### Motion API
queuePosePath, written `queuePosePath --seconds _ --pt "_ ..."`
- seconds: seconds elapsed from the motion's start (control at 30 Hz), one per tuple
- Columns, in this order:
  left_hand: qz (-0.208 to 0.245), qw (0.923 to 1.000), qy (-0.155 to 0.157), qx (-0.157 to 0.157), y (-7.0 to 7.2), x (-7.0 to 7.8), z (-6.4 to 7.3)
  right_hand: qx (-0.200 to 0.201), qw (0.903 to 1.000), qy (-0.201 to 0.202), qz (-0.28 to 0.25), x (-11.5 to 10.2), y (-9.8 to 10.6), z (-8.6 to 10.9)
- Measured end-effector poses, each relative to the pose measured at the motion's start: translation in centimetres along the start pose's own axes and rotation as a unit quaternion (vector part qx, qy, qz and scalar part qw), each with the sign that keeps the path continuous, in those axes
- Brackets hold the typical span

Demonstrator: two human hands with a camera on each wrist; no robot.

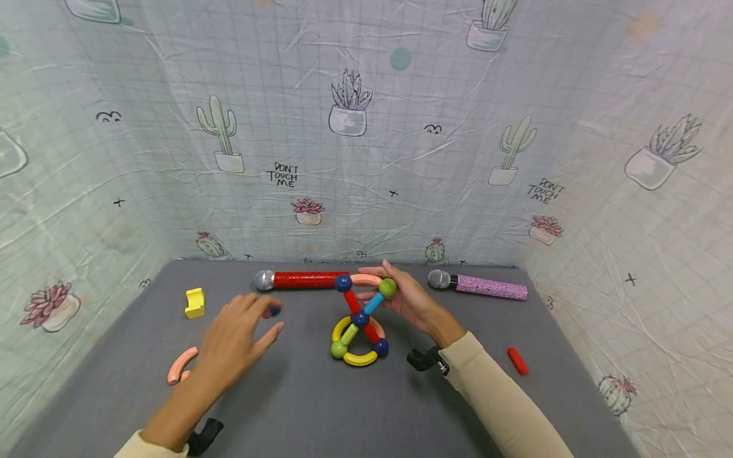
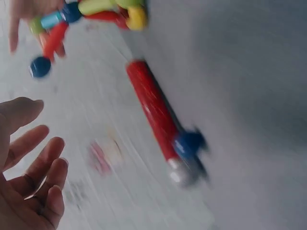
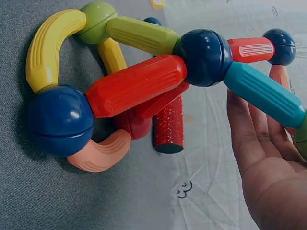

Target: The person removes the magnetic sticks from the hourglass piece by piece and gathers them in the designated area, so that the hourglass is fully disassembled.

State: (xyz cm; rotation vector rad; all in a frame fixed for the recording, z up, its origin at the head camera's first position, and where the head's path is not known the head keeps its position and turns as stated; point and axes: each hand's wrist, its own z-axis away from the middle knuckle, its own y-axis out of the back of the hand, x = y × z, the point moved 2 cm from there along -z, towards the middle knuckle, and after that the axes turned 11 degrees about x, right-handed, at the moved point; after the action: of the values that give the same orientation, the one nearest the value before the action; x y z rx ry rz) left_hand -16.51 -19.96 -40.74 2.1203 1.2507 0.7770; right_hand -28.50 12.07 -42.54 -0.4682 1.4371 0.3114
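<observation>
A structure of magnetic balls and sticks (image 1: 360,319) stands mid-table, with a base of curved sticks and a blue ball (image 3: 204,57) at its crossing. My right hand (image 1: 409,302) is behind its upper right side, fingers extended by the upper pink curved stick (image 1: 365,279); whether they touch it is hard to tell. To the left, my left hand (image 1: 231,334) hovers with loosely bent fingers and nothing in them. Just beyond those fingers lies a loose blue ball (image 2: 188,144), partly hidden in the head view, near the head of the red glitter microphone (image 1: 309,280).
At the left are a yellow block (image 1: 195,303) and pink curved sticks (image 1: 181,365), partly covered by the left forearm. A purple glitter microphone (image 1: 487,286) lies at the back right, a short red stick (image 1: 517,360) nearer. A cactus-print cloth (image 1: 366,165) walls the table.
</observation>
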Motion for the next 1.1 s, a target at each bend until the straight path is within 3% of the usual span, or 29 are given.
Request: queuePosePath --seconds 0.2,0.4,0.67,0.9,1.1 --pt "0.044 0.9986 -0.01 -0.028 -2.8 3.3 -3.8 0.005 1.0 0.001 0.006 0.2 -0.1 -0.1" --pt "0.103 0.9926 0.01 -0.064 -5.7 4.7 -6.1 0.005 1.0 0.004 0.007 0.4 -0.4 -0.1" --pt "0.158 0.9841 0.022 -0.077 -7.1 4.9 -6.9 0.002 0.9999 0.013 -0.009 0.4 -0.8 -0.5" --pt "0.17 0.9809 0.035 -0.089 -7.5 5.0 -7.2 0.013 0.9994 0.027 -0.016 0.4 -0.8 -0.5" --pt "0.16 0.9827 0.041 -0.083 -7.8 5.3 -7.4 0.012 0.9992 0.033 -0.018 0.3 -0.8 -0.4"
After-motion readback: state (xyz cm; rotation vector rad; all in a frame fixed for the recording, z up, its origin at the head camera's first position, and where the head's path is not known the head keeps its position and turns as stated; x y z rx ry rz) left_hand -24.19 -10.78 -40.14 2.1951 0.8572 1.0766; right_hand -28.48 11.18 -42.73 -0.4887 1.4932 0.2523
